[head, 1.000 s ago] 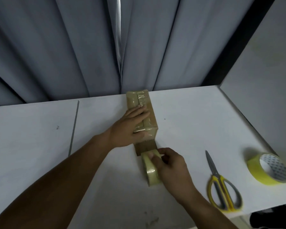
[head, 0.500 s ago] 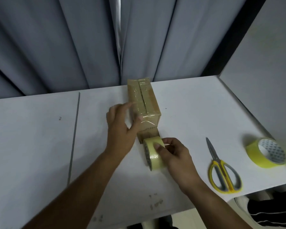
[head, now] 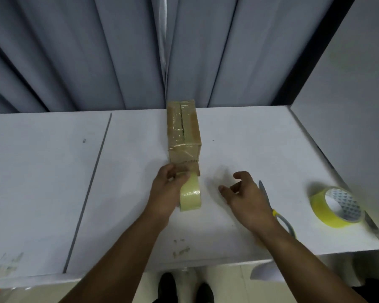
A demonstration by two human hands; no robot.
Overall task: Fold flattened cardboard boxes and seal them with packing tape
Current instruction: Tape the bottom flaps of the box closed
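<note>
Cardboard box sitting mid-frame, my left hand is gripping the tape roll just below it, aiming for a taut strip, my relaxed, empty right hand hovering beside the scissors.

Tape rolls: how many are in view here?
2. One pale roll stands on edge in front of the box, held by the left hand; a yellow roll lies at the right end of the table. No others visible.
</note>
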